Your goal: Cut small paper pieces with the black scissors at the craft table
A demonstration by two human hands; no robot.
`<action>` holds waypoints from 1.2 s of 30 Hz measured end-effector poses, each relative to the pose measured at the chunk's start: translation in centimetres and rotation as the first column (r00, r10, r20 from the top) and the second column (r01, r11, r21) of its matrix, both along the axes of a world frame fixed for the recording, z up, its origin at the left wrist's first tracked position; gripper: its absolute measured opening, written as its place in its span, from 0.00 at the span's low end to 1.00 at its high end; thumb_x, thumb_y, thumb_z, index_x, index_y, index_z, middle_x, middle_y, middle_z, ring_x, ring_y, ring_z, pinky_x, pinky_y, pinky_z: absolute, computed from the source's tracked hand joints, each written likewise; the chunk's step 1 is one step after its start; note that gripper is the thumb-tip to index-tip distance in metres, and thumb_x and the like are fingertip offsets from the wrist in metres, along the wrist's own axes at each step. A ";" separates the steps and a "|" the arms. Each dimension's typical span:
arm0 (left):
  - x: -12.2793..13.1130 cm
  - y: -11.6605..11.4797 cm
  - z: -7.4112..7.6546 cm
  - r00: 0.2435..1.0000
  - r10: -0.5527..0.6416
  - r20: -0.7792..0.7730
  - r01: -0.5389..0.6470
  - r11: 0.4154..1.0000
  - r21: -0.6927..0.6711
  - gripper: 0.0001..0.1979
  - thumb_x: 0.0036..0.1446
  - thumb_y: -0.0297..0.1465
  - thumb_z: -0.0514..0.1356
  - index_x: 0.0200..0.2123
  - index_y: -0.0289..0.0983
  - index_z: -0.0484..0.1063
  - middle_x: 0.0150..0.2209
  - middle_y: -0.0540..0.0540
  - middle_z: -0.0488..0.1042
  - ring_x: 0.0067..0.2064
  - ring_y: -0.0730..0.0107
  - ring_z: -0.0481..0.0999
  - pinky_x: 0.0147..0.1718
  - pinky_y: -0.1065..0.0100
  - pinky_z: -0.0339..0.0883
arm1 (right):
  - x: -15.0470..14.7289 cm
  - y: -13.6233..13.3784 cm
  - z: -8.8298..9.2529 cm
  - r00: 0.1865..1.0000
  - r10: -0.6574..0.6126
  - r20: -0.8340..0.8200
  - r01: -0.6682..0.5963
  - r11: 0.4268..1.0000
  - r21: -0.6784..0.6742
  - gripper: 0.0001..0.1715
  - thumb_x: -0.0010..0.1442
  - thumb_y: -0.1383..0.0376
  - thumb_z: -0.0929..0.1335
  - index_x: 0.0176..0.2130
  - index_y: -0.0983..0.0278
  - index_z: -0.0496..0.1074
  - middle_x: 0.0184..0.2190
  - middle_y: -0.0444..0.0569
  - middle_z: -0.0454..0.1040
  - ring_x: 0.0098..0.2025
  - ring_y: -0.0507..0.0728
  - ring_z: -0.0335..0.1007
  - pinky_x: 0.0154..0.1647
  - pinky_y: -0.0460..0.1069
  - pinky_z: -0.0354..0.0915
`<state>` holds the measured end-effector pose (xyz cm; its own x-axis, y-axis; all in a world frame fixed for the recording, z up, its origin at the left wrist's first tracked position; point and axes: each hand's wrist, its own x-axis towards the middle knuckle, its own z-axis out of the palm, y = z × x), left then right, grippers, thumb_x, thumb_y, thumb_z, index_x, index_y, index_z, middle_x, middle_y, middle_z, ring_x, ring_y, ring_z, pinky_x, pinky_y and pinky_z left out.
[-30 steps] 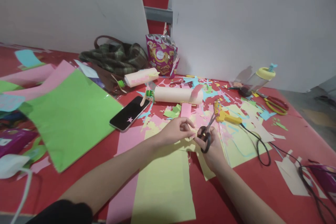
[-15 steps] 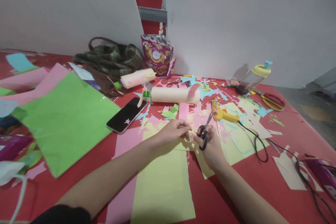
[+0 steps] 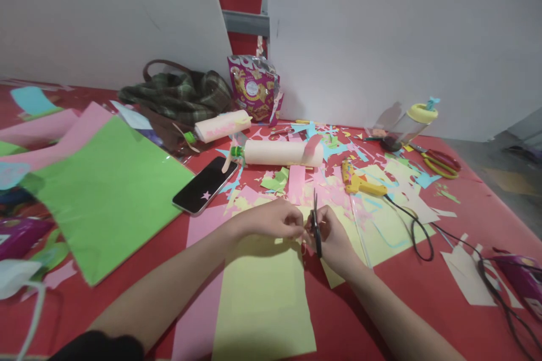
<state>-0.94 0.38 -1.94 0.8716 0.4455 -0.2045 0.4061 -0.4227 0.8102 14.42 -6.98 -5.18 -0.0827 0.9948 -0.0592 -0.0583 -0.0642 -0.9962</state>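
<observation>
My right hand (image 3: 336, 240) is closed around a pair of scissors (image 3: 315, 228) with black handles, their blades pointing up and away from me. Its thumb and fingertips come close to my left hand (image 3: 279, 220), which is closed in a pinch. Whatever lies between the left fingertips is too small and hidden to make out. Beneath both hands is a pale yellow sheet of paper (image 3: 265, 299), lying over a pink sheet (image 3: 197, 307). Just beyond them, small paper scraps (image 3: 324, 194) are scattered over the red table.
A yellow glue gun (image 3: 366, 186) with a black cord lies to the right. Ahead are a paper-wrapped roll with a green cap (image 3: 275, 153) and a phone (image 3: 205, 186). Large green paper (image 3: 105, 197) covers the left. Red-handled scissors (image 3: 442, 162) rest beside a clear bottle (image 3: 409, 127).
My hands have drawn together, and the left fingers have curled in more. The scissors have turned from slanting right to nearly upright in my right hand.
</observation>
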 end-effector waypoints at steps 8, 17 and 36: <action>-0.1 0.1 -0.5 0.995 -0.086 -0.042 0.087 0.996 0.031 0.10 0.49 0.31 0.49 0.22 0.34 0.67 0.18 0.52 0.66 0.20 0.79 0.62 0.19 0.78 0.51 | -0.1 -0.1 0.0 0.999 0.035 0.031 -0.035 0.999 0.013 0.19 0.41 0.75 0.67 0.27 0.60 0.53 0.26 0.40 0.62 0.25 0.49 0.58 0.24 0.44 0.56; -0.2 0.1 0.9 1.000 0.010 0.004 -0.011 0.992 0.129 0.11 0.48 0.29 0.49 0.18 0.33 0.64 0.17 0.52 0.62 0.20 0.80 0.58 0.19 0.76 0.49 | 0.1 0.2 0.4 0.993 -0.063 -0.096 0.056 0.996 -0.075 0.19 0.42 0.71 0.68 0.27 0.60 0.52 0.25 0.39 0.61 0.24 0.48 0.59 0.20 0.42 0.57; -0.9 0.1 3.3 0.879 0.419 0.230 -0.415 0.907 -0.065 0.13 0.51 0.36 0.50 0.21 0.33 0.63 0.20 0.52 0.64 0.24 0.78 0.64 0.26 0.74 0.58 | 0.1 -0.4 0.6 0.946 0.111 -0.306 -0.142 0.987 -0.081 0.12 0.50 0.62 0.66 0.29 0.59 0.55 0.28 0.41 0.61 0.25 0.49 0.61 0.25 0.46 0.60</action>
